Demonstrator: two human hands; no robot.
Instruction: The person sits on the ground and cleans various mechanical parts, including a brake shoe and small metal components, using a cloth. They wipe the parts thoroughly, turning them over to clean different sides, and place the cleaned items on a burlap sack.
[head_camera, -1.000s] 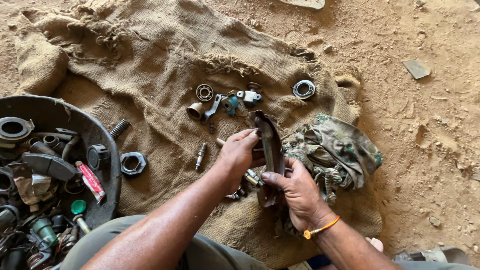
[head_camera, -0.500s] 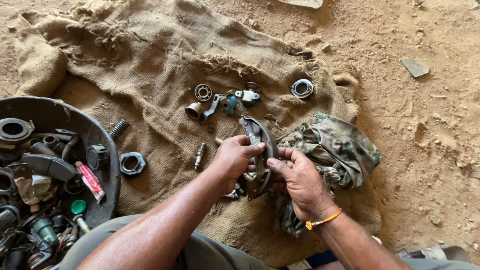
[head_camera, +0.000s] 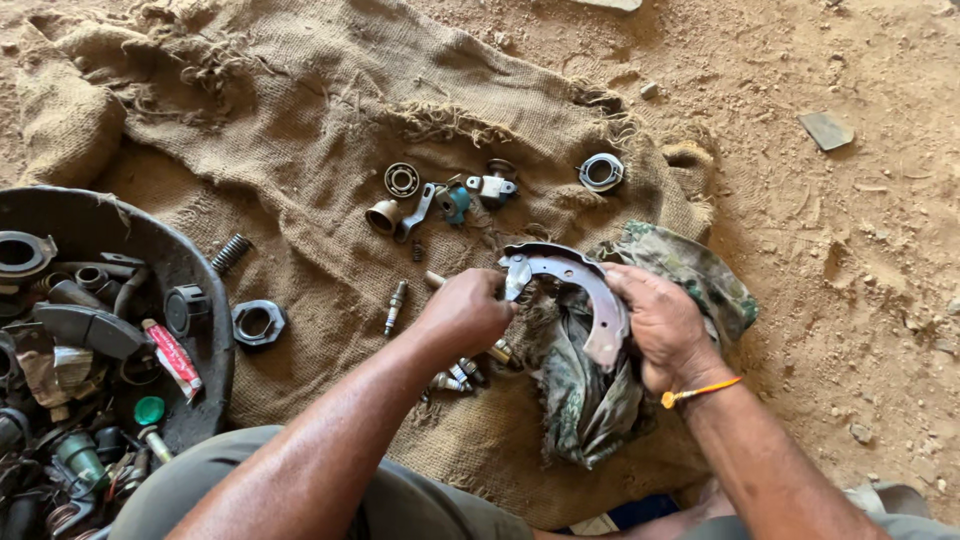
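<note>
Grey metal, curved like a half-ring: the brake shoe (head_camera: 575, 285) is the 1 part held up in the head view, clear of the burlap sack (head_camera: 300, 170) beneath it. The left hand (head_camera: 465, 312) pinches its near end, fingers closed on the tip, and the right hand (head_camera: 660, 325) clamps its far end together with a camouflage rag (head_camera: 585, 395) bunched under the palm. Half a second ago the shoe stood nearly edge-on between the hands; now it is turned so its flat web faces the camera and the arc spans from 1 grip to the other — a sign, I judge, that wiping has moved to a fresh face. Just beyond the left grip lie small fittings (head_camera: 450, 195) and a ring (head_camera: 600, 172); left of it sit a spark plug (head_camera: 396, 303), a nut (head_camera: 259, 322) and a black tub (head_camera: 130, 240) of parts.
</note>
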